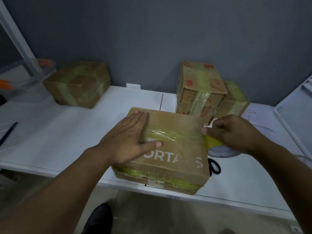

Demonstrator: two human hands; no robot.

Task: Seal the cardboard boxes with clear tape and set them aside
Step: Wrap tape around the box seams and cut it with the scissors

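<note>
Box (170, 149) sits at the table's (50, 132) near edge: keep your left hand (128, 139) flat, fingers straight, pressing the lid, while your right hand (231, 130), fingers curled pinching the tape (213, 141), pulls it taut down the side.

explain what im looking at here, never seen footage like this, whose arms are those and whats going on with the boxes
This is one picture from a camera worn on a person's head, looking forward and down, so the two arms are the wearer's own. No machine is involved.

The left hand presses flat on a cardboard box at the near edge of a white table. The right hand pinches a strip of yellowish clear tape at the box's right edge; tape already crosses the top.

Farther back sit more taped boxes: one on the left and a stack on the right. Black scissors lie right of the near box, and a pen lies far left.
</note>
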